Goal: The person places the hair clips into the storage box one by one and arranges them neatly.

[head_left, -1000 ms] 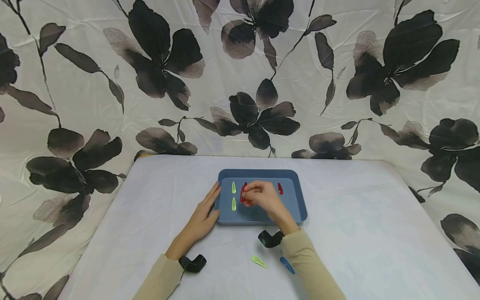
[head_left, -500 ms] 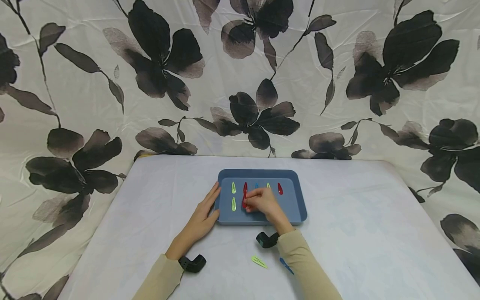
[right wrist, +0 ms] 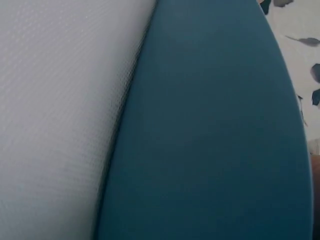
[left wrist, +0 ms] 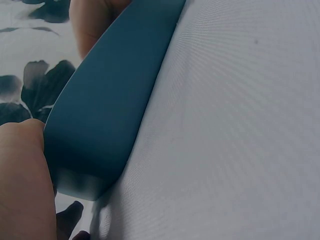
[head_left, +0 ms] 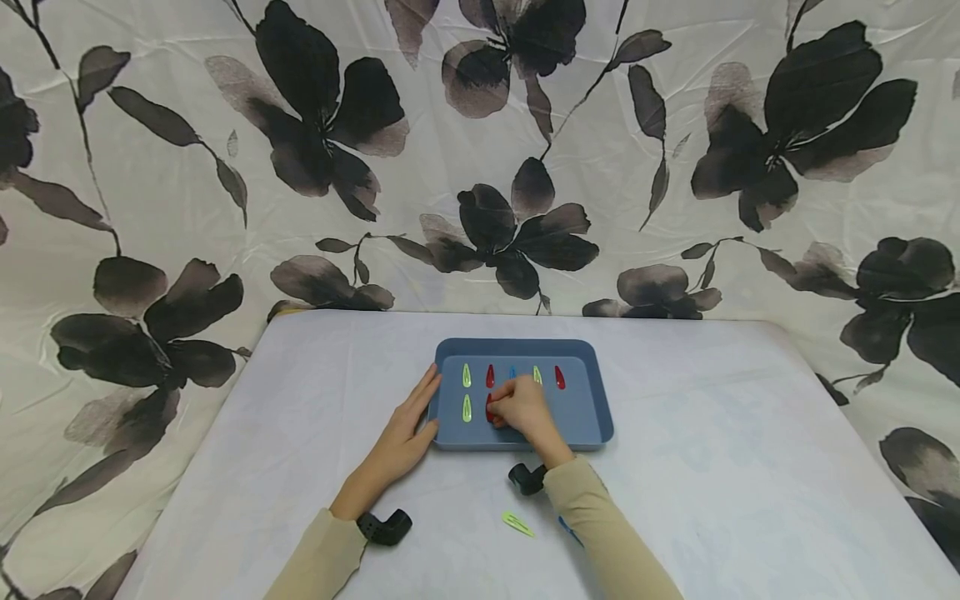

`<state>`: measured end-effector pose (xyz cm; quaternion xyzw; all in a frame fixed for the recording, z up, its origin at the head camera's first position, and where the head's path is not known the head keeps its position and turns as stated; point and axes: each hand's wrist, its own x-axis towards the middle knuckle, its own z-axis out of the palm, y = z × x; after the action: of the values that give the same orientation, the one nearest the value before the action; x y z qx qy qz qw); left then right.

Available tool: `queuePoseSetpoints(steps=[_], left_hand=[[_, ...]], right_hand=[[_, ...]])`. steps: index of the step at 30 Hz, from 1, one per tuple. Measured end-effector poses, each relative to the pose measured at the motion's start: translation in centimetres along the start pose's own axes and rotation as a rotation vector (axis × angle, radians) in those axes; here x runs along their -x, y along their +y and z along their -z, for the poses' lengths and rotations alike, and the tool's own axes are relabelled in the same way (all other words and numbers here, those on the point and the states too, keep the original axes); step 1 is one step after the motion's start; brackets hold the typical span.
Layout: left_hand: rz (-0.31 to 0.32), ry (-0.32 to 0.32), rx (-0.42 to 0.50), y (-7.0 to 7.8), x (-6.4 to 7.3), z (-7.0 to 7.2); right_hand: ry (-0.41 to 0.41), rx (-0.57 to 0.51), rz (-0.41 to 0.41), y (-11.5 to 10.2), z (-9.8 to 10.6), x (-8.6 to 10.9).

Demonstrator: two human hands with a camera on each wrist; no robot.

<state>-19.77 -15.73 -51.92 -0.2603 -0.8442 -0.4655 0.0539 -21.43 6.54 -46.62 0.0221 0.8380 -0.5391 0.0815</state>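
A blue-grey tray [head_left: 588, 421] holds snap hair clips in rows. In the upper row are a green clip [head_left: 467, 375], a red clip [head_left: 491, 376], a blue clip [head_left: 513, 372], another green clip [head_left: 537, 374] and another red clip [head_left: 560, 377]. Below, a green clip [head_left: 467, 408] lies at the left. Beside it my right hand [head_left: 525, 410] pinches a red hair clip [head_left: 489, 400] close over the tray floor, its fingers covering much of it. My left hand [head_left: 401, 435] rests along the tray's left side, fingers extended. Both wrist views show mostly the tray's outer wall [left wrist: 105, 100].
On the white-covered table [head_left: 712, 467], in front of the tray, lie a green hair clip [head_left: 517, 524] and a blue hair clip [head_left: 568, 529], the latter partly hidden by the right sleeve [head_left: 607, 525]. A floral cloth [head_left: 420, 167] hangs behind the table.
My right hand has moved toward me with the red clip, from over the upper row down to the lower row, uncovering the upper blue and green clips. The left hand stays put.
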Motion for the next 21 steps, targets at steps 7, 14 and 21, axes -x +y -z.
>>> queuePoseSetpoints(steps=[7,14,21], left_hand=[[0.008,-0.001,0.0,0.14,0.0,0.03],[0.01,-0.002,0.003,0.13,0.01,0.03],[0.012,-0.003,-0.005,0.01,-0.02,-0.01]], right_hand=[[0.044,0.109,0.006,-0.27,-0.41,0.04],[0.071,0.171,0.004,-0.45,-0.51,0.14],[0.096,0.178,0.018,-0.33,-0.39,0.12]])
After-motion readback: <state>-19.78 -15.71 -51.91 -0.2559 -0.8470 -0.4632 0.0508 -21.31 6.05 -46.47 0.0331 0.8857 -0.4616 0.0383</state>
